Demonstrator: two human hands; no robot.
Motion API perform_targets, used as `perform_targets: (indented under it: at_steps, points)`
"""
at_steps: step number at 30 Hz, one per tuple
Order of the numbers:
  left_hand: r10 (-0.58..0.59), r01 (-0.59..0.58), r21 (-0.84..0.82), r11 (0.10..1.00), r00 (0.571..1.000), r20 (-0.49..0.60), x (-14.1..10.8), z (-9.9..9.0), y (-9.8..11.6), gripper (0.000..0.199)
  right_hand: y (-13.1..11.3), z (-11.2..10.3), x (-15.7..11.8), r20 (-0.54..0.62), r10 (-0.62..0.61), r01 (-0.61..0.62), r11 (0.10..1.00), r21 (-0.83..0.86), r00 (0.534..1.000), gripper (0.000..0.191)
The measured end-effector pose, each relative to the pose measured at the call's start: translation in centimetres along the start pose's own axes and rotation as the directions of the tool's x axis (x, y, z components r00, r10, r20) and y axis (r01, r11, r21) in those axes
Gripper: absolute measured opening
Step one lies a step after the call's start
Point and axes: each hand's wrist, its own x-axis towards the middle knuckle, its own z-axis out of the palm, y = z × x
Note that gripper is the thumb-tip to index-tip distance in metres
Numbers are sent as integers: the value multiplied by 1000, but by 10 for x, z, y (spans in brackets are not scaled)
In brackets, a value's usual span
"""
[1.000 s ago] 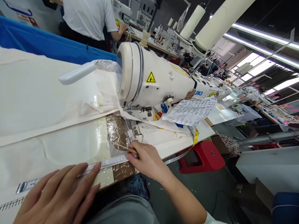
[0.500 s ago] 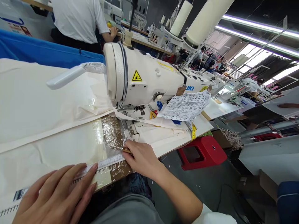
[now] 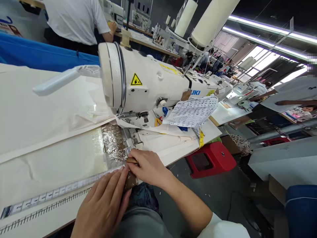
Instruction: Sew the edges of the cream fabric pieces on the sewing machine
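Note:
My right hand [image 3: 146, 167] is closed around the brown handle of a thin metal tool that looks like an awl [image 3: 132, 160], its slim shaft pointing left over the taped table edge. My left hand [image 3: 104, 201] lies flat with fingers stretched out, the fingertips on the right end of a white tape measure [image 3: 56, 191] and close beside my right hand. Cream fabric [image 3: 49, 138] spreads over the table, and a narrow folded strip of it runs under the presser area of the sewing machine [image 3: 146, 82]. The awl's tip is hard to make out.
A handwritten sheet [image 3: 192, 111] hangs from the machine. Behind it are orange-handled scissors [image 3: 158, 121] and a yellow tape measure [image 3: 201, 138]. A red stool [image 3: 213, 160] stands right of the table. A person in a white shirt [image 3: 74, 19] sits beyond the blue cloth [image 3: 49, 53].
My left hand has slid right along the tape measure until its fingertips reach my right hand, uncovering the tape's left part. My right hand keeps its grip on the awl. The view has shifted slightly.

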Motion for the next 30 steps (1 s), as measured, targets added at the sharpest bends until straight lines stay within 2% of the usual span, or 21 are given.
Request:
perform_targets:
  at_steps: [7,11,17,30]
  points:
    - [9,-9,44,999,1000,19,4,3,0,47,49,-35,-16,-7,51,-49,981,188,999,19]
    - [-7,7,25,1000,1000,20,2,8,-1,55,68,-45,-22,-24,69,-62,970,234,997,16]
    - [-13,13,-31,999,1000,12,-4,13,-4,61,73,-43,-24,-63,94,-77,970,229,994,15]
    - [-42,42,-10,999,999,26,-11,19,-6,65,71,-40,-25,-118,89,-69,984,162,989,17]
